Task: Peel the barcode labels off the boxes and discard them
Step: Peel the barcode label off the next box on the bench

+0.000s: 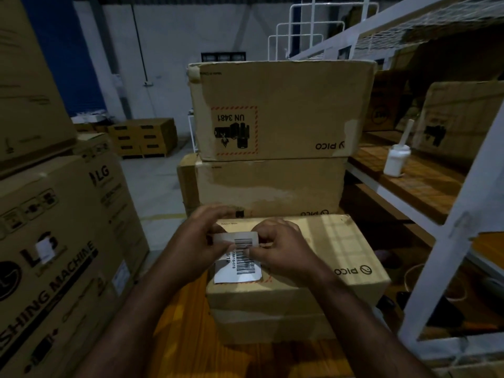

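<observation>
Head view: the white rectangular barcode label (237,270) on the near brown cardboard box (335,241) is mid-peel. The left hand (199,236) and right hand (283,249) pinch its lifted top edge, while the lower half seems stuck. Next comes a steady pull downward, then discarding.

left hand (200,237), right hand (283,249), both in pinch grip

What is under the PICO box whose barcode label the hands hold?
Another cardboard box sits under the PICO box, on an orange wooden surface. Its top is covered, so any label there cannot be seen.
</observation>
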Demonstrator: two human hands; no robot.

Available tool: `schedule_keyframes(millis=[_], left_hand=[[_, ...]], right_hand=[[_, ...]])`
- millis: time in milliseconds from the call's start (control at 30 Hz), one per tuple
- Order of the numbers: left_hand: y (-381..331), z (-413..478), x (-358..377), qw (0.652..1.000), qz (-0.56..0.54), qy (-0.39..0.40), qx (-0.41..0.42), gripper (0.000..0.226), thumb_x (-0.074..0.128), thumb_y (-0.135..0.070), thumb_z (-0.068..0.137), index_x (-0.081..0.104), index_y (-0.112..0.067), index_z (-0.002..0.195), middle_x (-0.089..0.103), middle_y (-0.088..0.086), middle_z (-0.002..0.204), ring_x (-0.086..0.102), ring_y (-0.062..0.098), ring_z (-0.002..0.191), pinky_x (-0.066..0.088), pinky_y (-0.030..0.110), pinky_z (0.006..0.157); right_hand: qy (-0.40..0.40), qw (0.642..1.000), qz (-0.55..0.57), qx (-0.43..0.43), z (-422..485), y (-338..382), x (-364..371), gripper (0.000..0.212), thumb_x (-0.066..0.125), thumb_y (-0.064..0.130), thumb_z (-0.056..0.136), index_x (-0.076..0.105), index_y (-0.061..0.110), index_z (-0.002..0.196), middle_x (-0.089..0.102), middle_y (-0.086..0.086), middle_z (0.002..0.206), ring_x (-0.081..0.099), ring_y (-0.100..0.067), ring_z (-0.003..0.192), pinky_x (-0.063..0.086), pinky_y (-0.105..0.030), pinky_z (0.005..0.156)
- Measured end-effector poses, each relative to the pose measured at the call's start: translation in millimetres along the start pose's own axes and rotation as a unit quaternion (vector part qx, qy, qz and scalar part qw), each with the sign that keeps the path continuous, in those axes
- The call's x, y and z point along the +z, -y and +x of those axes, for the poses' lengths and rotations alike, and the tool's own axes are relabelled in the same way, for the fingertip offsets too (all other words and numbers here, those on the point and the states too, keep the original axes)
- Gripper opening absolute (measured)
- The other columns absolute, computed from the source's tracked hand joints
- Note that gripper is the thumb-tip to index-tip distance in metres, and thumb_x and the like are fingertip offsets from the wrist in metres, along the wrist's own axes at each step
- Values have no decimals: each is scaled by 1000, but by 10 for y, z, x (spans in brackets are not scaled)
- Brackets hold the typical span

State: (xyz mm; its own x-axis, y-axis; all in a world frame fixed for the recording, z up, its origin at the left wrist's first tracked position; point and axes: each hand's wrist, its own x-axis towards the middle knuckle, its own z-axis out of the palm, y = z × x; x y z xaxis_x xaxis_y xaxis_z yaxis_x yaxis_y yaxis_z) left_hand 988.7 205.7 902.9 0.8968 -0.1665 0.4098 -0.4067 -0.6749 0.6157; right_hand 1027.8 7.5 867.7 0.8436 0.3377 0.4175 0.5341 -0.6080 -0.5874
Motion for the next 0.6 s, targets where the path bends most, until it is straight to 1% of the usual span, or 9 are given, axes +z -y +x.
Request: schedule_keyframes(millis=[67, 133, 167, 233, 300, 367, 467, 533, 600], left_hand=[[60, -72, 24, 997, -46, -7, -61, 66, 79, -11, 78, 51, -36, 133, 40, -20, 131, 51, 2, 110, 56, 19, 78], [126, -150, 65, 991, -60, 17, -116, 64, 80, -17, 79, 51, -29, 135, 42, -18, 129, 48, 10, 116, 57, 31, 88], [157, -178, 86, 990, -65, 28, -122, 58, 79, -19, 80, 55, -26, 133, 44, -20, 130, 49, 11, 118, 57, 35, 92], [189, -208, 108, 990, -71, 35, -116, 42, 76, -20, 83, 64, -19, 124, 46, -22, 131, 52, 11, 119, 57, 34, 93], [198, -215, 130, 990, -65, 27, -121, 34, 73, -20, 86, 67, -18, 119, 53, -16, 129, 56, 13, 116, 57, 37, 91], [205, -226, 156, 990, -62, 13, -124, 30, 72, -25, 86, 68, -26, 116, 61, -10, 125, 59, 14, 112, 57, 42, 91], [175, -249, 171, 989, -75, -5, -123, 26, 72, -26, 87, 63, -43, 104, 67, -9, 115, 62, 12, 107, 57, 43, 88], [125, -259, 179, 985, -105, -19, -132, 28, 70, -20, 89, 62, -42, 104, 68, -11, 110, 64, 12, 106, 59, 41, 86], [48, -258, 188, 981, -134, -33, -133, 30, 68, -13, 89, 61, -37, 106, 68, -12, 109, 64, 12, 107, 58, 41, 89]], right_hand=[[10, 999, 32, 4, -5, 2, -1, 21, 66, 43, 75, 72, 24, 81, 63, 10, 81, 55, -7, 88, 48, -44, 84], [19, 997, 76, 6, -3, -9, -2, 21, 66, 44, 72, 73, 25, 79, 66, 7, 77, 63, -10, 81, 55, -47, 72], [22, 996, 91, 2, 0, -15, -5, 20, 67, 43, 72, 74, 26, 80, 68, 7, 77, 64, -11, 78, 56, -46, 68], [29, 992, 121, 2, 2, -19, -12, 18, 70, 39, 72, 76, 26, 83, 71, 6, 78, 68, -12, 76, 57, -45, 64], [35, 988, 150, 14, -2, -34, -14, 18, 72, 35, 72, 77, 24, 85, 73, 4, 81, 70, -14, 77, 58, -47, 63], [44, 982, 180, 26, -12, -55, -11, 17, 72, 30, 73, 77, 21, 87, 74, 1, 83, 72, -16, 77, 59, -51, 63], [49, 964, 258, 37, -36, -54, -33, 20, 67, 25, 73, 75, 15, 88, 74, -9, 87, 73, -27, 83, 58, -57, 70], [48, 943, 328, 41, -44, -32, -69, 22, 59, 18, 76, 73, 7, 88, 73, -11, 87, 70, -28, 83, 57, -48, 70], [31, 927, 370, 49, -50, -3, -111, 25, 50, 16, 76, 70, 2, 84, 69, -7, 80, 62, -21, 75, 50, -31, 63]])
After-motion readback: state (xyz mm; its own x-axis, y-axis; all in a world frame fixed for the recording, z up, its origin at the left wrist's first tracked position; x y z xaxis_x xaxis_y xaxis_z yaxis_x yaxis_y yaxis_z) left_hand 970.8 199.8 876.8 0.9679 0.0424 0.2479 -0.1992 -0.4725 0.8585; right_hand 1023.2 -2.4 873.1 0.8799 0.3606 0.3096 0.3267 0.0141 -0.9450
